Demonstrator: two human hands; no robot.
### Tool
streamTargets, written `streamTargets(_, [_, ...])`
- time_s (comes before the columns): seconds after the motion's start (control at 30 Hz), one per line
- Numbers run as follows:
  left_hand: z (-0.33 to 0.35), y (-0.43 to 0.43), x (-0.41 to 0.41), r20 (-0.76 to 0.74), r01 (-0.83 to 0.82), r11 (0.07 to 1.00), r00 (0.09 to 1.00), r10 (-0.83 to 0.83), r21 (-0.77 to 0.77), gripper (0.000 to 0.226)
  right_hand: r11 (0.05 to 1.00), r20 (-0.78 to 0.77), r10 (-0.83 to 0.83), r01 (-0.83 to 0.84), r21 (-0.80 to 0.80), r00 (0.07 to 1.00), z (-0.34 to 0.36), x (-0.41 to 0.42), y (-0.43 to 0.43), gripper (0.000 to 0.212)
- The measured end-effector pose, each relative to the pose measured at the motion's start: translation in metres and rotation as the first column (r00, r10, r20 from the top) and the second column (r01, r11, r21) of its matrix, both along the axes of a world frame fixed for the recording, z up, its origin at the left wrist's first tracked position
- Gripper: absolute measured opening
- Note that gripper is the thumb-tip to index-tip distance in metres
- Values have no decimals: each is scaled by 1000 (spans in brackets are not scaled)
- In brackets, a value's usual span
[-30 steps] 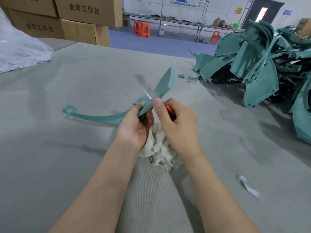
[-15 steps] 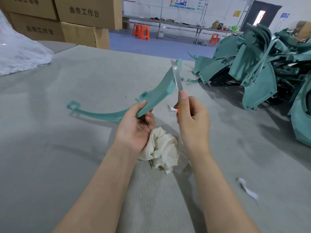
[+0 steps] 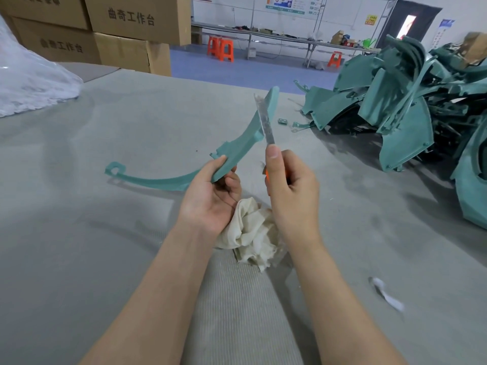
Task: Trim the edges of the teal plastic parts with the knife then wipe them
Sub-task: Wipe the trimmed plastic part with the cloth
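Over the rag (image 3: 250,233), left hand (image 3: 210,196) pinches the part (image 3: 237,148), right hand (image 3: 290,191) grips the knife (image 3: 264,119); a blade slip could nick fingers (image 3: 233,184).

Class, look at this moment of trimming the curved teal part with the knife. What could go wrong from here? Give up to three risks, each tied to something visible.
1. The knife blade lies along the teal part, and the right hand has its thumb at the blade's base; a slip might cut it.
2. The left hand holds the part just below the blade, possibly in its path.
3. The part is long and thin, gripped mid-length; it may flex.
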State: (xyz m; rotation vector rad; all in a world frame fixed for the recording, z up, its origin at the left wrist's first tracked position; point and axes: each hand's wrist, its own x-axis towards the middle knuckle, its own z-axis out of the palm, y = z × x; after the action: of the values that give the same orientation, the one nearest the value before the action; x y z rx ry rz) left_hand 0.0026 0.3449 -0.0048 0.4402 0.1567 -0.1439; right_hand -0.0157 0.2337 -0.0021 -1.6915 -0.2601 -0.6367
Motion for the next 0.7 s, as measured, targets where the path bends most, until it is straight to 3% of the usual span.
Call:
streamTargets(0.13, [-2,1,4,-61,-35,999,997,36,18,7,988,26,54,-50,-147,998,-3,-4,6,42])
streamTargets(0.2, [-2,1,3,-67,-27,998,997,30,52,10,989,32,99,-95,-112,995,-2,-6,8,35])
streamTargets(0.3, [1,0,-1,-34,-21,1000,999,21,9,23,997,18,42,-43,62,999,3,-3,-1,51])
streamTargets(0.37, [1,1,-1,-26,-32,999,999,33,10,33,994,-35,-43,46,96,998,4,1,-9,56])
streamTargets(0.5, [3,-1,-3,-9,-18,999,1000,18,45,27,990,-104,-128,134,54,986,0,8,-14,58])
streamTargets(0.7, [3,-2,-5,3,-9,999,1000,8,52,24,994,-84,-103,106,33,991,1,7,-11,71])
